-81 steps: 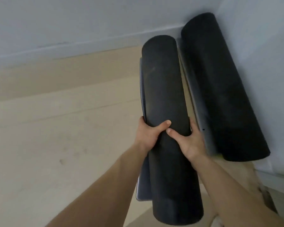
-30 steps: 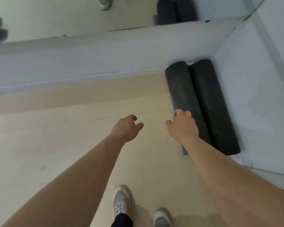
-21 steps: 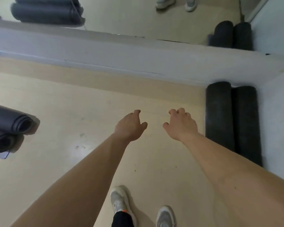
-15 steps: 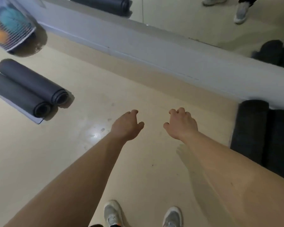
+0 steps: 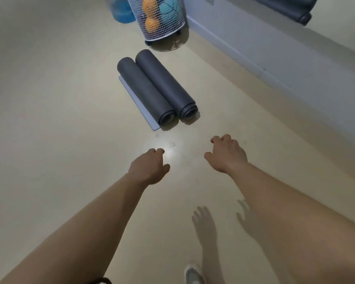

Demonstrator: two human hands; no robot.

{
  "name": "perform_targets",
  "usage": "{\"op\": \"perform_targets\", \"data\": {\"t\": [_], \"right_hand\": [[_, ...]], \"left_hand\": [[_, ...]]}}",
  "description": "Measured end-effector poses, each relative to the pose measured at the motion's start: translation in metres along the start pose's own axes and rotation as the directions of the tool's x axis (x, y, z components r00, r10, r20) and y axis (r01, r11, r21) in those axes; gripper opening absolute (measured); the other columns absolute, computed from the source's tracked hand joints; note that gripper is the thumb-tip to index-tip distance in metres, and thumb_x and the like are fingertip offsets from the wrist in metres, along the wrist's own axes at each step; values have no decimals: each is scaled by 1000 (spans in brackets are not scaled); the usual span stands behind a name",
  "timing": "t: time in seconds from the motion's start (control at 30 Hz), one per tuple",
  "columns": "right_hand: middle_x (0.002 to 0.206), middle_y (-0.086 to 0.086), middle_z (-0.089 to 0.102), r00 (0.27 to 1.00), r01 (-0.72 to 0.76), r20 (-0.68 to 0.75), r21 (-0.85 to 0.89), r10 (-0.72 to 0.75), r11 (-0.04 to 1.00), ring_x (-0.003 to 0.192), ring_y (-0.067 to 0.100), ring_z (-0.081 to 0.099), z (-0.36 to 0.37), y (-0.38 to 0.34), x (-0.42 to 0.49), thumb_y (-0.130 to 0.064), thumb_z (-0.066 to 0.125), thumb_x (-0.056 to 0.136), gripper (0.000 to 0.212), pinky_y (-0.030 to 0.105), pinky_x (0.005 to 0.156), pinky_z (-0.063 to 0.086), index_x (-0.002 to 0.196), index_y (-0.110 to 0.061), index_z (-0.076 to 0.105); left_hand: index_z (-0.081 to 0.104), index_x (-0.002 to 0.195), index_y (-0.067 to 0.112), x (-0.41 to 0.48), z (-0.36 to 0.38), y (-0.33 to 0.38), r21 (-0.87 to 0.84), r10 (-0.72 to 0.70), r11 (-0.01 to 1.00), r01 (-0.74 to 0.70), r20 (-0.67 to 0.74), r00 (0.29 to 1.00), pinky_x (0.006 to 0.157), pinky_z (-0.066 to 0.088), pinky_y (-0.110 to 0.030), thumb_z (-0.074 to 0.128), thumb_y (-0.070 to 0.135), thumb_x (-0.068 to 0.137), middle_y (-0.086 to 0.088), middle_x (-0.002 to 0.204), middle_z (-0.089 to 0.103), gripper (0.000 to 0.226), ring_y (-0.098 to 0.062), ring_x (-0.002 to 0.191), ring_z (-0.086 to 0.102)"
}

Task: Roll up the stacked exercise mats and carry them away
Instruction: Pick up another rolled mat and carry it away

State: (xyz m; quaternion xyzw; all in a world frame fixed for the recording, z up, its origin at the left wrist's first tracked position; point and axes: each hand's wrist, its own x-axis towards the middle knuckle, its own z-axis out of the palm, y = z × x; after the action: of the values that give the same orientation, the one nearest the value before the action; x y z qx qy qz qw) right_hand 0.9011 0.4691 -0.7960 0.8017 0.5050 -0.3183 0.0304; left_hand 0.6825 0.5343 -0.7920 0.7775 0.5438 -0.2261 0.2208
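Left hand (image 5: 150, 168): held out in front of the person over bare floor, palm down, fingers loosely curled and holding nothing.
Right hand (image 5: 226, 154): out beside the left, a little farther forward, fingers bent under in a slack half-fist, also empty.
Rolled mats (image 5: 156, 89): two dark grey rolls lying side by side and touching on the pale floor (image 5: 49, 119), ahead of both hands and well apart from them; their spiral ends face the person.
Loose flap (image 5: 138, 105): a paler grey strip lies flat on the floor along the left roll's outer side (whether it belongs to that roll or is a separate sheet I cannot tell).
Wire basket (image 5: 162, 19): white mesh, standing just beyond the far ends of the rolls, with orange and teal balls inside.
Blue object (image 5: 121, 9): behind the basket on its left, cut off by the top edge.
Wall base (image 5: 275, 58): grey, running along the right.
Shoe (image 5: 194, 275): one light-coloured toe at the bottom edge.
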Motion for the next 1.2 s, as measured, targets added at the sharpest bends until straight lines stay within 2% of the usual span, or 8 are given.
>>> {"op": "perform_targets", "data": {"t": [0.2, 0.3, 0.5, 0.6, 0.83, 1.03, 1.13, 1.2], "right_hand": [[143, 10, 44, 985, 173, 29, -95, -171, 980, 125, 33, 47, 3, -122, 74, -37, 50, 100, 50, 41, 90, 42, 146, -17, 45], [143, 11, 44, 983, 184, 48, -115, -180, 976, 126, 33, 47, 1, -151, 131, -36, 51, 99, 51, 42, 94, 44, 146, -18, 45], [139, 10, 44, 994, 84, 83, -79, -77, 993, 127, 33, 46, -11, -174, 266, -38, 50, 99, 47, 40, 90, 42, 142, -18, 47], [138, 10, 45, 995, 8, 100, -106, 3, 994, 127, 33, 46, -14, -180, 321, -38, 51, 99, 42, 42, 93, 42, 135, -18, 50], [139, 10, 45, 966, -223, 135, 4, 221, 975, 126, 32, 46, -26, -222, 398, -34, 49, 98, 41, 43, 102, 43, 136, -19, 50], [136, 10, 43, 904, -426, 94, 233, 416, 874, 127, 32, 45, -32, -272, 449, -35, 52, 100, 43, 38, 102, 43, 138, -16, 50], [138, 11, 43, 882, -464, 106, 363, 459, 808, 130, 32, 46, -32, -301, 468, -36, 51, 100, 44, 39, 107, 42, 140, -17, 49], [139, 9, 43, 893, -446, 116, 365, 436, 817, 130, 31, 45, -31, -318, 480, -37, 50, 101, 45, 40, 107, 43, 142, -18, 47]], "left_hand": [[37, 154, 19, 65, -53, -80, -64, -53, 997, 53, -3, 999, 96, 49, -41, 50, 42, 103, -5, 144, 49, 58, -27, 126, 54], [37, 154, 20, 117, -77, -100, -65, -25, 998, 25, 8, 1000, 95, 50, -40, 49, 42, 103, -3, 145, 49, 57, -26, 124, 55], [35, 155, 19, 259, -109, -150, -96, -81, 991, 89, 77, 994, 97, 49, -40, 48, 41, 104, -3, 147, 47, 58, -26, 126, 55], [36, 155, 17, 319, -119, -170, -154, -70, 985, 80, 67, 995, 99, 47, -40, 49, 40, 103, -5, 151, 45, 58, -26, 129, 53], [39, 152, 19, 414, -153, -216, -108, 95, 991, -79, 153, 984, 99, 47, -39, 47, 37, 104, -3, 148, 46, 52, -24, 125, 55], [39, 150, 19, 490, -206, -262, 20, 212, 975, -222, 219, 952, 100, 47, -38, 46, 38, 104, -2, 148, 46, 51, -25, 125, 55], [40, 149, 19, 526, -233, -276, 125, 258, 946, -300, 272, 927, 98, 47, -37, 46, 38, 104, -2, 148, 46, 49, -25, 125, 54], [40, 148, 19, 550, -250, -281, 176, 270, 927, -330, 295, 916, 99, 46, -37, 46, 39, 104, -2, 149, 46, 49, -24, 127, 53]]}}
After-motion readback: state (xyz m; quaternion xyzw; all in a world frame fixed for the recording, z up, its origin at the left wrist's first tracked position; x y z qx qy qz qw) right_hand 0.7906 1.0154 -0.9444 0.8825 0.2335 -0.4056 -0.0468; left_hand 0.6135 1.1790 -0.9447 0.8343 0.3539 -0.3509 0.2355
